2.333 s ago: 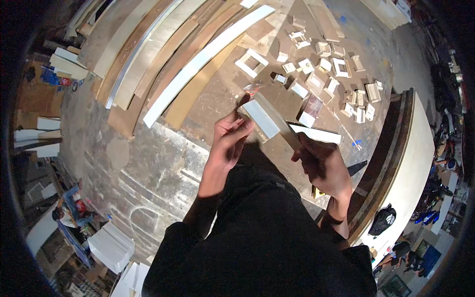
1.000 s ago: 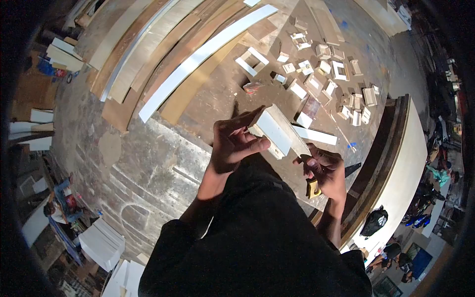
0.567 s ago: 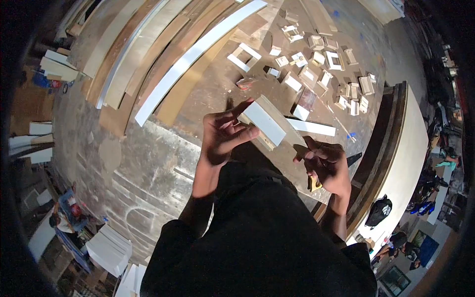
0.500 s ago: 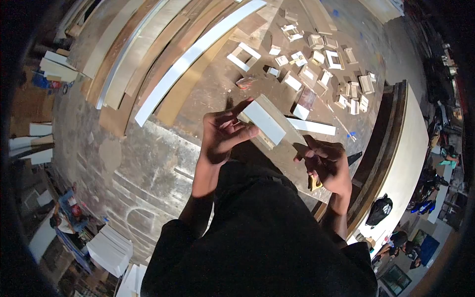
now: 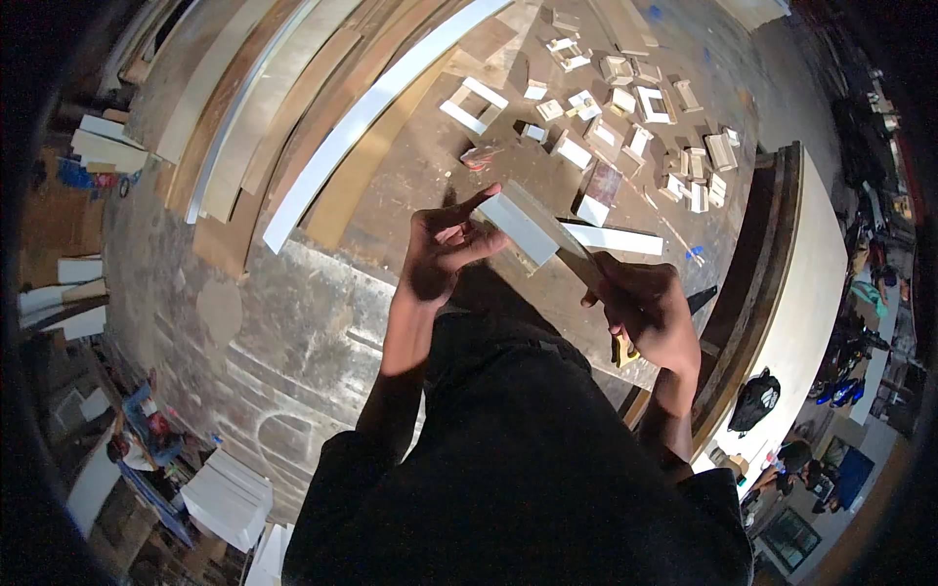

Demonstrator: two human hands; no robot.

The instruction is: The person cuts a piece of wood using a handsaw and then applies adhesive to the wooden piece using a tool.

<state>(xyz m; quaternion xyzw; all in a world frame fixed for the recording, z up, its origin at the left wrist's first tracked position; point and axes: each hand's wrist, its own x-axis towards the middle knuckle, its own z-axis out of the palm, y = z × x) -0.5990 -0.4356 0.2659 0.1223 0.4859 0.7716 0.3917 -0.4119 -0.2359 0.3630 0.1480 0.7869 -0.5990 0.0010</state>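
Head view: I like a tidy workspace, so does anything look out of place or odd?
The small wooden pieces at upper right lie scattered at mixed angles, untidy compared with the long strips laid roughly side by side. The white-faced piece in the left hand shows no clear damage.

Around one white-faced wooden piece (image 5: 521,230), the tally runs: one short white strip (image 5: 625,240) just to its right, one yellow-handled tool (image 5: 623,350) below right, and one black bag (image 5: 755,402) farther off that way. More than a dozen small wooden assemblies (image 5: 604,139) spread above right of it; one square frame (image 5: 486,92) and one long white strip (image 5: 371,110) lie above left.
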